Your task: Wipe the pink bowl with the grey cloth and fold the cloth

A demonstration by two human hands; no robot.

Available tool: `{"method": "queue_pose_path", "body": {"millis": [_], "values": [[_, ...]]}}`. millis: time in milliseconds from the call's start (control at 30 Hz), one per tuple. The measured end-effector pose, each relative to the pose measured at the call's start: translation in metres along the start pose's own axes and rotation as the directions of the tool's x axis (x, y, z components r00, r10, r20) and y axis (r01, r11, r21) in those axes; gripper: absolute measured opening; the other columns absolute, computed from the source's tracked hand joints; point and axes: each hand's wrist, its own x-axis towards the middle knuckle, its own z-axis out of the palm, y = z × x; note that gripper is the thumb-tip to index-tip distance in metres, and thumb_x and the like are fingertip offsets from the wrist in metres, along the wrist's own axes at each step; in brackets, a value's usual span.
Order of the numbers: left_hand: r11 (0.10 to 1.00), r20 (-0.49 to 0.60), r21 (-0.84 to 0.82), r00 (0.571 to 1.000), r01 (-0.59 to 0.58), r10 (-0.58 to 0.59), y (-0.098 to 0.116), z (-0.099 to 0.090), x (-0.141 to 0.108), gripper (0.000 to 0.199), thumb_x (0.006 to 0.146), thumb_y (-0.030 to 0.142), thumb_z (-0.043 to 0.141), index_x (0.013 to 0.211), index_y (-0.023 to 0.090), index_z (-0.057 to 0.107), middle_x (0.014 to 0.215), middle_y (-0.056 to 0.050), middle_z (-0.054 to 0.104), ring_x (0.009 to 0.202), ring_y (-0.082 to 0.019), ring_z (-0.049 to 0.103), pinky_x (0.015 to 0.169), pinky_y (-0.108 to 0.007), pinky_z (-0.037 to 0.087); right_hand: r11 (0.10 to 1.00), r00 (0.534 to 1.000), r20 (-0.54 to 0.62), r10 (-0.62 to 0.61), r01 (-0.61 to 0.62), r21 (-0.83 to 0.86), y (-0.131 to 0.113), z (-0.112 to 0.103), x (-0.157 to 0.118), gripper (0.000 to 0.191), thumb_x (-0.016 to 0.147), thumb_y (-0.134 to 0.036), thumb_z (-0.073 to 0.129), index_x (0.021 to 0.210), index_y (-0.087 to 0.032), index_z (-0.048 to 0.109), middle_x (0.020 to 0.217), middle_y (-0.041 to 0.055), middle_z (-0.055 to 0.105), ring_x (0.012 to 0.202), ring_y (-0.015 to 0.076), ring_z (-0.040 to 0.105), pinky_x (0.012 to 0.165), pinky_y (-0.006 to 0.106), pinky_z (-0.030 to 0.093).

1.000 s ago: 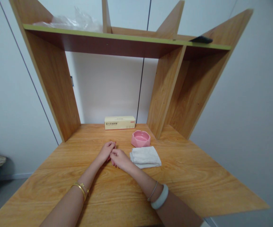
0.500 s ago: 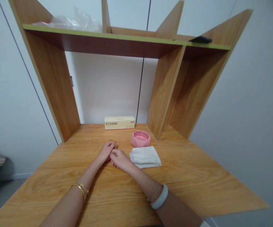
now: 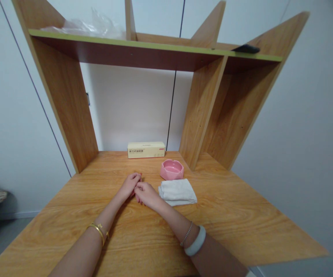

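Both hands and everything on the wooden surface (image 3: 241,215) have kept their places since a second ago; only the view has drifted very slightly. The left hand (image 3: 130,184) and right hand (image 3: 146,192) are together, fingers curled and meeting; whether anything sits between them I cannot tell. Nearest is a folded pale grey cloth (image 3: 179,190), lying just right of the right hand, its near left corner beside that wrist. Just behind the cloth stands a pink faceted ashtray (image 3: 171,174). Farther back, toward the wall, a cream cling-film box (image 3: 146,153) lies lengthwise. A gold bracelet (image 3: 98,231) circles the left forearm; a pale bangle (image 3: 195,241) and a thin beaded bracelet (image 3: 187,233) circle the right.
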Motion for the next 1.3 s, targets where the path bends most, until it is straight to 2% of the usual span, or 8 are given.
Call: {"method": "queue_pose_path", "body": {"millis": [233, 433, 867, 1300], "values": [[1.000, 0.002, 0.001, 1.000, 0.016, -0.016, -0.0002, -0.0001, -0.0003, 0.030, 0.067, 0.043, 0.049, 0.053, 0.017, 0.044, 0.040, 0.006, 0.038, 0.035, -0.006, 0.034, 0.039, -0.020, 0.025, 1.000, 1.000, 0.002, 0.011, -0.011, -0.009, 0.0014, 0.0004, 0.0013, 0.019, 0.076, -0.009, 0.037, 0.061, -0.016, 0.048, 0.043, -0.0065, 0.044, 0.034, 0.0040, 0.038, 0.037, 0.014, 0.029], [0.999, 0.021, 0.005, 0.999, 0.041, -0.041, -0.0004, -0.0002, -0.0004, 0.028, 0.069, 0.041, 0.048, 0.054, 0.018, 0.044, 0.036, 0.008, 0.036, 0.029, -0.006, 0.029, 0.034, -0.020, 0.019, 1.000, 1.000, 0.002, 0.015, -0.015, -0.020, -0.0014, 0.0002, -0.0007, 0.020, 0.076, -0.008, 0.036, 0.061, -0.016, 0.047, 0.043, -0.0068, 0.043, 0.034, 0.0039, 0.036, 0.037, 0.014, 0.028], [1.000, 0.021, -0.003, 0.999, 0.030, -0.029, -0.0019, -0.0010, -0.0001, 0.030, 0.070, 0.042, 0.049, 0.054, 0.017, 0.044, 0.037, 0.008, 0.036, 0.029, -0.005, 0.029, 0.033, -0.019, 0.018, 1.000, 1.000, -0.008, -0.005, 0.005, -0.023, 0.0000, 0.0003, 0.0003, 0.020, 0.076, -0.009, 0.037, 0.061, -0.016, 0.049, 0.044, -0.0062, 0.044, 0.035, 0.0040, 0.038, 0.037, 0.014, 0.028], [1.000, 0.003, 0.013, 1.000, 0.013, -0.013, 0.0020, 0.0001, -0.0029, 0.030, 0.067, 0.043, 0.049, 0.052, 0.017, 0.044, 0.040, 0.007, 0.038, 0.035, -0.007, 0.034, 0.039, -0.020, 0.025, 1.000, 1.000, -0.004, 0.002, -0.002, -0.005, -0.0005, 0.0003, -0.0005, 0.021, 0.076, -0.010, 0.037, 0.061, -0.016, 0.048, 0.043, -0.0061, 0.044, 0.035, 0.0047, 0.039, 0.037, 0.015, 0.029]]}}
